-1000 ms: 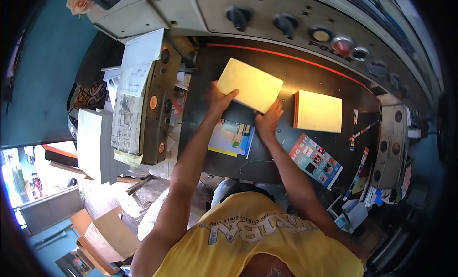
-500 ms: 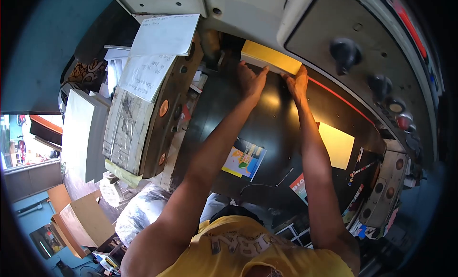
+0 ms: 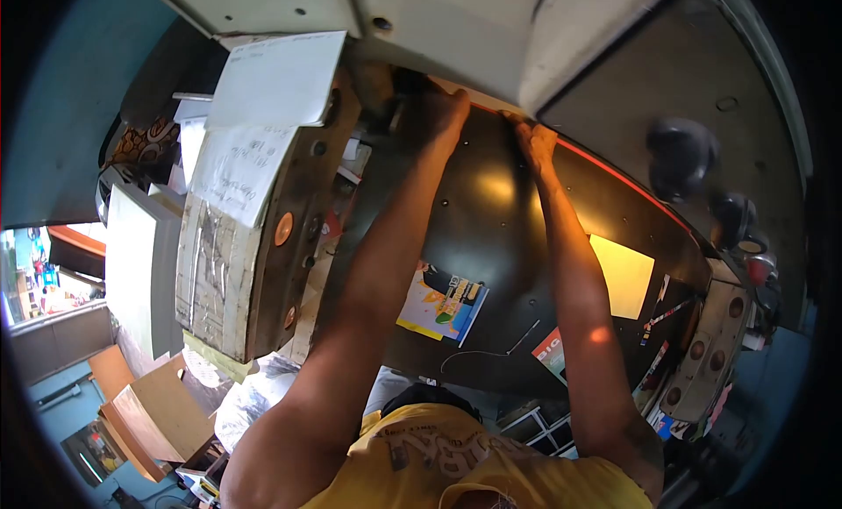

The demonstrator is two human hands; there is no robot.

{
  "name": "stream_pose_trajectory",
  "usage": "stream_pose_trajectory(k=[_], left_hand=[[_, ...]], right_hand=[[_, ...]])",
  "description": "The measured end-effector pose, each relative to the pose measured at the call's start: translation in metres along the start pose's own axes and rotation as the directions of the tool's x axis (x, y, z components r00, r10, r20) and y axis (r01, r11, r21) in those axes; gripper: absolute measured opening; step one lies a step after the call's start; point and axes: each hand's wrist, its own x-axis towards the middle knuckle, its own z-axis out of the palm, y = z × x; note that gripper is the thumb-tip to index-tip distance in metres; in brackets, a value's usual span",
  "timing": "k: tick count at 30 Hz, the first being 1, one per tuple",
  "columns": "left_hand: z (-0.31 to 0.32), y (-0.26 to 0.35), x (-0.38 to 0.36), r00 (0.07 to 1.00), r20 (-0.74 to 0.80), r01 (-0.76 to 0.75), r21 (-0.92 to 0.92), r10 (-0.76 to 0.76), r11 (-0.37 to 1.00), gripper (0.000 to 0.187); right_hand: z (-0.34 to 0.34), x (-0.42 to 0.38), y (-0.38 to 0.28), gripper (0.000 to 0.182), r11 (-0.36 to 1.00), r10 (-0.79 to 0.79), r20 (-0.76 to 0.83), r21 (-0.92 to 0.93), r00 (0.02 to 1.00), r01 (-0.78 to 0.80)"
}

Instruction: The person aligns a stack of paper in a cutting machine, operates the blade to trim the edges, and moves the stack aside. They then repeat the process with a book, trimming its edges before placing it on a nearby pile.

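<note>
Both arms reach far forward over a dark metal table (image 3: pixel 491 237). My left hand (image 3: pixel 445 114) is at the table's far edge, under the machine's front, its fingers mostly hidden. Beside it on the right, my right hand (image 3: pixel 533 142) lies at the same edge near a red strip (image 3: pixel 614 171); its fingertips are hard to make out. A thin pale edge (image 3: pixel 485 97) shows between the hands, and most of whatever it belongs to is hidden under the machine. Nearer me lie a colourful printed sheet (image 3: pixel 443 303) and a yellow sheet (image 3: pixel 621 277).
A worn block (image 3: pixel 215 281) with handwritten papers (image 3: pixel 276 79) stands on the left. A control panel with dark knobs (image 3: pixel 682 154) overhangs on the right. A thin wire (image 3: pixel 478 352) and a red-and-green card (image 3: pixel 551 355) lie on the near part of the table.
Both hands have moved forward with the yellow-topped stack, which has slid out of view under the machine. The camera view has shifted, and the machine front now looms larger.
</note>
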Motion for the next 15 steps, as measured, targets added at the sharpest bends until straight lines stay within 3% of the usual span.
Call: stream_pose_trajectory(k=[3,11,15], left_hand=[[0.010,-0.012,0.006,0.999,0.044,-0.032,0.027,0.031,0.999,0.054],[0.040,-0.058,-0.016,0.961,0.273,-0.011,0.220,-0.051,0.975,0.058],[0.048,-0.060,-0.027,0.941,0.334,-0.072,0.331,-0.046,0.941,0.061]], right_hand=[[0.015,0.002,0.016,0.046,0.999,-0.036,-0.029,-0.025,0.999,0.035],[-0.042,0.001,0.012,0.065,1.000,0.014,0.011,-0.007,1.000,-0.014],[-0.061,-0.002,0.019,0.076,0.999,0.047,0.027,0.000,0.999,-0.047]])
